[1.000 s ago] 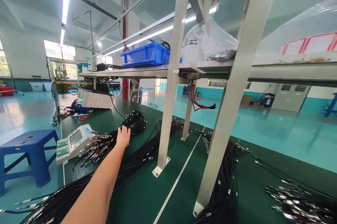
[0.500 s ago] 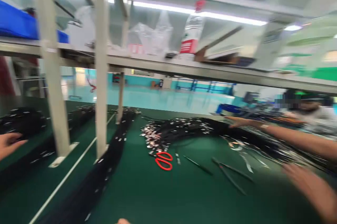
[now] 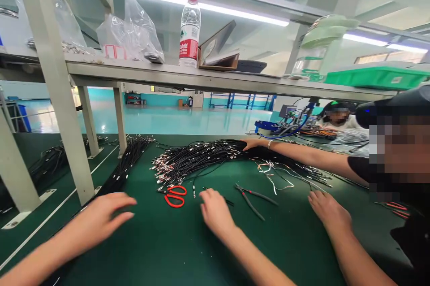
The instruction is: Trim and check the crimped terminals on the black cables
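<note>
My left hand (image 3: 107, 214) is raised above the table at the left, thumb and fingers apart, with nothing in it. My right hand (image 3: 217, 212) is closed, back towards me, its fingers bent down over a thin dark tool (image 3: 229, 202). It covers the tool's middle, and what its fingertips hold is hidden. Left of that hand lie red-handled scissors (image 3: 175, 196); right of it are open pliers (image 3: 250, 198) with dark handles. Behind them spreads a bundle of black cables (image 3: 198, 153) with metal-tipped ends. A short cable end (image 3: 194, 189) lies beside the scissors.
A co-worker's hand (image 3: 253, 143) rests on the cable bundle; their other hand (image 3: 329, 210) is by a thin wire. More black cables (image 3: 127, 160) lie left near the metal posts (image 3: 57, 75). The overhead shelf (image 3: 161, 75) carries a water bottle (image 3: 190, 30) and a green tray (image 3: 376, 77).
My view has turned right and steadied. Both my hands have come further into view, the right one now over the dark tool. The co-worker's hands remain around the cables.
</note>
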A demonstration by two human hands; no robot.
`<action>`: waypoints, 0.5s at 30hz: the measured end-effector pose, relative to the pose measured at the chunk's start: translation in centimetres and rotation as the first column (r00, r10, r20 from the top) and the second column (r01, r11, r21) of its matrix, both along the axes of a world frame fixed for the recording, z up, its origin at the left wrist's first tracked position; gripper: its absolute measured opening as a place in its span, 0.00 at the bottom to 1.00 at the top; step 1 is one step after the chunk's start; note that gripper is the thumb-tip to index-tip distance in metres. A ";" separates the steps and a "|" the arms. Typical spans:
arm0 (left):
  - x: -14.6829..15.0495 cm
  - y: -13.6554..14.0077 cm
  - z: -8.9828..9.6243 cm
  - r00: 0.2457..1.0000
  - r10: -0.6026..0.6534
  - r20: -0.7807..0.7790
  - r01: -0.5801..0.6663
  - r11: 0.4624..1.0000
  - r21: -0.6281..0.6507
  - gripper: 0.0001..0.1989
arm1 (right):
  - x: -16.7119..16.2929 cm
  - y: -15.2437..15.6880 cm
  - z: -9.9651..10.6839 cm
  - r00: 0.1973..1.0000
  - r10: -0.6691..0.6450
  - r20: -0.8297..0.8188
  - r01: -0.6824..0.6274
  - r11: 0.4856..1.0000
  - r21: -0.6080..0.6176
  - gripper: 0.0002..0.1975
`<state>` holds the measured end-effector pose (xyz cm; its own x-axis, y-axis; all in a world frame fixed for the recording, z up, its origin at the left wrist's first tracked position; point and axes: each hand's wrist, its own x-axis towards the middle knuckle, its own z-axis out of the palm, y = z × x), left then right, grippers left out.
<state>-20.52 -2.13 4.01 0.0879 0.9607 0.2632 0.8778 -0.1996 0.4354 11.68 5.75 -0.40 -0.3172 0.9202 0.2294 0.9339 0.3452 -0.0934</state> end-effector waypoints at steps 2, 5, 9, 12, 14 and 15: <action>5.3 2.2 -0.8 0.976 -0.206 -0.074 0.202 0.978 -0.060 0.14 | 0.7 1.4 -0.6 0.994 -0.104 0.037 0.105 0.994 -0.010 0.11; 11.4 6.3 -3.1 0.969 -0.223 -0.108 0.217 0.974 -0.061 0.17 | 2.5 2.7 -1.3 0.983 -0.171 0.068 0.174 0.984 -0.038 0.13; 14.3 9.4 -5.8 0.967 -0.193 -0.164 0.184 0.980 -0.071 0.19 | 3.8 2.9 -2.2 0.980 -0.187 0.067 0.193 0.976 -0.098 0.15; 14.0 9.1 -6.4 0.953 -0.251 -0.170 0.237 0.966 -0.099 0.17 | 4.0 2.7 -2.5 0.974 -0.224 0.035 0.226 0.968 -0.111 0.15; 13.3 8.0 -6.3 0.936 -0.318 -0.148 0.303 0.946 -0.119 0.17 | 4.2 2.6 -2.5 0.971 -0.241 -0.001 0.239 0.966 -0.093 0.13; 13.0 7.4 -6.2 0.931 -0.341 -0.132 0.326 0.937 -0.125 0.18 | 4.2 2.6 -2.4 0.970 -0.240 -0.027 0.237 0.968 -0.079 0.12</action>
<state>-7.56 5.27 -2.21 0.4385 0.8897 0.1269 0.8246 -0.4544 0.3370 15.91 8.37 -2.78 -0.0791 0.9833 0.1639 0.9840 0.1034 -0.1453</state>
